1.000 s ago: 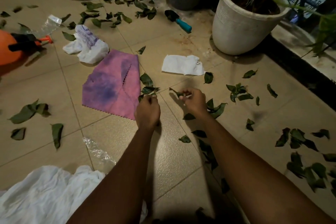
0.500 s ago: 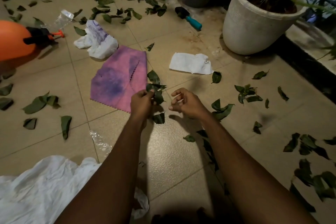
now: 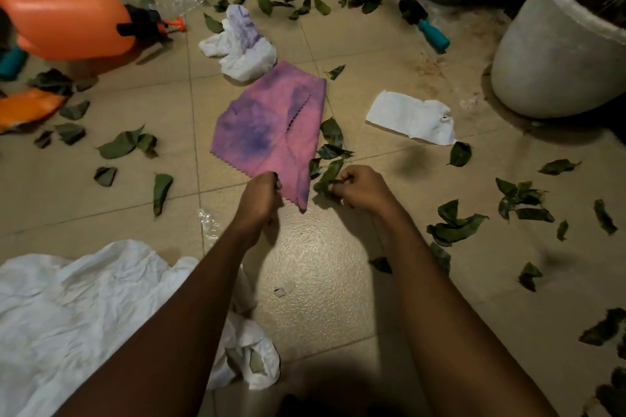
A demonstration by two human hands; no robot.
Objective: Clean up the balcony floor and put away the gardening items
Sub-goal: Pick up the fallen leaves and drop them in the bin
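Left hand [image 3: 261, 195] fisted on gathered leaves [image 3: 275, 179]; right hand [image 3: 360, 188] had shifted forward and pinched another leaf [image 3: 329, 176] beside the pink cloth [image 3: 271, 132]. Most litter remained.

pink cloth [image 3: 271, 132], seemingly purple-blotched

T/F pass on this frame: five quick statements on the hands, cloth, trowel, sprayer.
1. The right hand pinches a green leaf. True.
2. The pink cloth lies inside the white pot. False: it lies on the floor tiles, apart from the pot.
3. The trowel has a teal handle. True.
4. The sprayer is blue. False: it is orange.
5. The left hand lies flat and open. False: its fingers are curled round dark leaf bits.
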